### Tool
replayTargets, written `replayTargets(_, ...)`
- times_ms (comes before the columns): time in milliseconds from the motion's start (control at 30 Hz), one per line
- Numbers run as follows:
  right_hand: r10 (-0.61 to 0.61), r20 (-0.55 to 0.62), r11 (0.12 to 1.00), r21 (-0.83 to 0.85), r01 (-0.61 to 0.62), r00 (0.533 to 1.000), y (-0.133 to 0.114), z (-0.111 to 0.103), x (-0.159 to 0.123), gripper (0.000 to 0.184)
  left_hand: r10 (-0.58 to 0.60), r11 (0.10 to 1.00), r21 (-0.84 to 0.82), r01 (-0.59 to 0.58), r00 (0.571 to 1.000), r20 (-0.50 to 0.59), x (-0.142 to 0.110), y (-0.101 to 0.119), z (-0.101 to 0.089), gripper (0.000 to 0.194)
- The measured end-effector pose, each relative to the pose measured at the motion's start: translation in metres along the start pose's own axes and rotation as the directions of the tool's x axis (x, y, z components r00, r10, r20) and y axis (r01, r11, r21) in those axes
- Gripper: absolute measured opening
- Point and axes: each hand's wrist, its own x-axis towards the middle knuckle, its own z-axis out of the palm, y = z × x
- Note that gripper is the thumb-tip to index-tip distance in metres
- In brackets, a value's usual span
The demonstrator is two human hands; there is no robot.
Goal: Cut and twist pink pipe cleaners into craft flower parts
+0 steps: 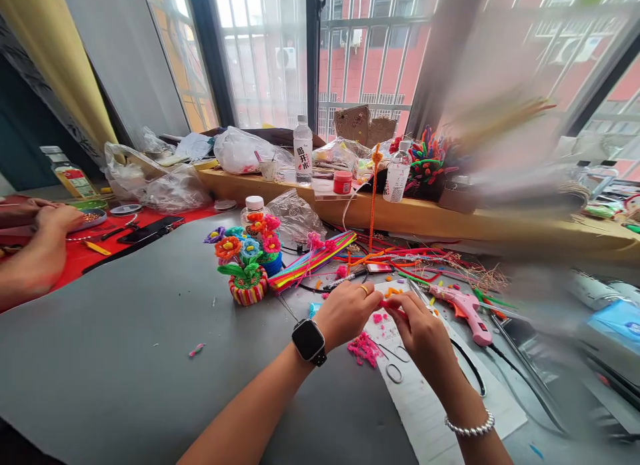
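Both hands come together over a white sheet of paper [415,398]. My left hand [349,312], with a ring and a dark watch, is closed on a short pink pipe cleaner [384,304]. The fingertips of my right hand [420,325] pinch the same piece from the other side, so most of it is hidden. Below the hands lie pink fuzzy clippings [364,349] and a pair of scissors [394,372]. A pink hot glue gun [465,310] rests to the right. Left of my hands stands a small striped pot [249,288] of pipe-cleaner flowers [229,248].
Behind the pot lies a bundle of colourful pipe cleaners [315,260]. An orange stem [373,212] stands upright. Water bottles [303,152] line the ledge [260,188] by the window. At far left, another person's hands [60,218] are over a red cloth [75,255]. The right side is blurred.
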Motion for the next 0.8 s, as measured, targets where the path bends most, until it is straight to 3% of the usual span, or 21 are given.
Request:
replayTargets(100, 0.029, -0.015, 0.999, 0.020, -0.029, 0.999, -0.003, 0.001, 0.000, 0.020, 0.050, 0.999, 0.018, -0.049, 0.997, -0.062, 0.001, 0.003, 0.006, 0.021)
replayTargets(267, 0.023, -0.036, 0.993, 0.117, -0.018, 0.999, 0.001, -0.002, 0.000, 0.016, 0.036, 0.999, 0.012, -0.035, 0.993, -0.115, 0.000, 0.007, 0.009, 0.020)
replayTargets(500, 0.032, -0.011, 0.982, 0.186, -0.029, 0.999, 0.004, -0.015, 0.003, 0.018, -0.093, 0.954, -0.289, 0.080, 0.995, -0.029, 0.000, 0.006, 0.000, 0.022)
replayTargets(633, 0.051, 0.064, 0.963, 0.262, -0.066, 0.997, 0.003, -0.023, 0.005, 0.017, -0.121, 0.850, -0.510, 0.134, 0.991, 0.058, -0.001, 0.004, -0.008, 0.018)
replayTargets(800, 0.061, 0.163, 0.916, 0.383, -0.121, 0.985, 0.005, -0.029, 0.006, 0.017, -0.098, 0.635, -0.749, 0.187, 0.982, 0.162, -0.001, 0.003, -0.017, 0.011)
